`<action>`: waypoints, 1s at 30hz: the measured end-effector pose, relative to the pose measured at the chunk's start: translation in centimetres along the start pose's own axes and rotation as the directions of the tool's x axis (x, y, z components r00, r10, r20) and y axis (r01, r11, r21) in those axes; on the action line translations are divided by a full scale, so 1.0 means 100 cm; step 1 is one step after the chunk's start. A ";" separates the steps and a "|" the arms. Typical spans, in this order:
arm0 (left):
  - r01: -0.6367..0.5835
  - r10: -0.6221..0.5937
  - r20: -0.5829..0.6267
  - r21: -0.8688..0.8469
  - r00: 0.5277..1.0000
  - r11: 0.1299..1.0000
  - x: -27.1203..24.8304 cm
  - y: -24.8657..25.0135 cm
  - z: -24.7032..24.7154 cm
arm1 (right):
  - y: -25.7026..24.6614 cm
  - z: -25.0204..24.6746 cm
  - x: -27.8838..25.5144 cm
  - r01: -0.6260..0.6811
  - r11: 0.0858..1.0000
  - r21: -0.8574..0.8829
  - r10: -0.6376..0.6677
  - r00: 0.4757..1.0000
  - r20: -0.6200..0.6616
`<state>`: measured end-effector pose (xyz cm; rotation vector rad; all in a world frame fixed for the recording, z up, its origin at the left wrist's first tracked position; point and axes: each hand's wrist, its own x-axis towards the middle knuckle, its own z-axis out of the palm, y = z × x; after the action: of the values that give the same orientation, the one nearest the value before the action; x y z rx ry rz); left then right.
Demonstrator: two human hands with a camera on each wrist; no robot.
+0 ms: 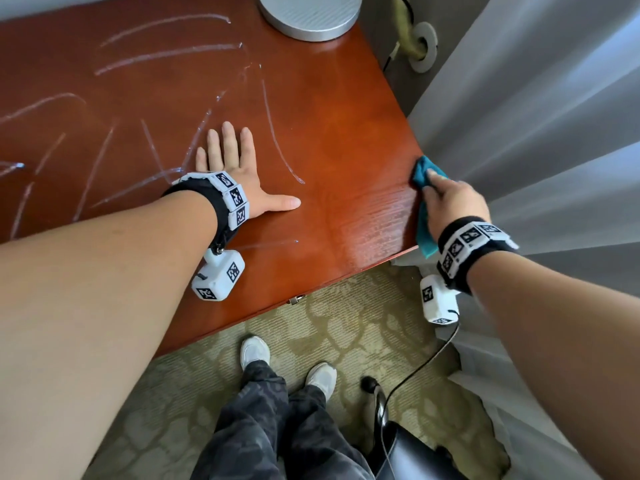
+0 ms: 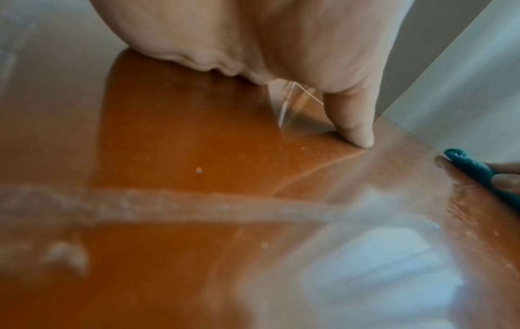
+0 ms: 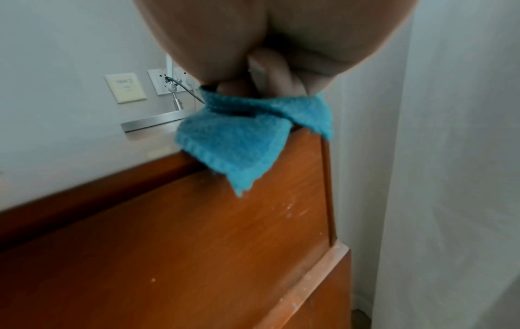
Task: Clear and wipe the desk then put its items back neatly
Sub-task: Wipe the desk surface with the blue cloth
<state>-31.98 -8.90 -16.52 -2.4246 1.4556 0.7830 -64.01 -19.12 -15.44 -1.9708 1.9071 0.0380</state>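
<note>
A: Head view first. Where is the cloth (image 1: 425,206)?

B: Right of centre, at the worktop's (image 1: 329,140) side edge. The right hand (image 1: 452,202) has its fingers curled round it. The left hand (image 1: 239,174) lies flat, fingers spread, holding nothing.

A: How should it handle?

B: Light, soft and limp, I'd judge; bunch it in the fist. The worktop is hard, glossy wood with pale streaks (image 1: 166,53) at upper left and a round metal base (image 1: 308,15) at top.

A: Left wrist view?

B: Blurred; a thumb (image 2: 351,120) presses the shiny wood.

A: Right wrist view?

B: Fuzzy blue folds (image 3: 239,142) drape over the corner at centre.
</note>
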 end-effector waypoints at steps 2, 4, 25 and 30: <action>-0.004 0.004 0.010 0.005 1.000 1.000 0.001 0.000 0.000 | -0.011 0.003 0.000 -0.064 0.998 -0.023 0.063 0.998 -0.010; -0.004 0.004 0.013 0.007 1.000 1.000 0.001 0.002 0.001 | -0.029 0.010 -0.005 -0.089 0.995 -0.049 0.089 0.996 0.002; 0.009 -0.009 0.004 0.039 1.000 0.999 0.005 0.003 0.001 | -0.114 0.075 -0.061 0.483 0.853 -0.197 -0.445 0.871 0.207; -0.004 0.004 0.011 0.015 1.000 1.000 0.005 0.001 -0.002 | -0.123 0.074 -0.060 0.571 0.784 -0.246 -0.501 0.814 0.292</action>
<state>-31.77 -9.43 -16.63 -2.4032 1.4577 0.7817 -50.72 -11.30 -17.30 -2.5507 1.1947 0.4085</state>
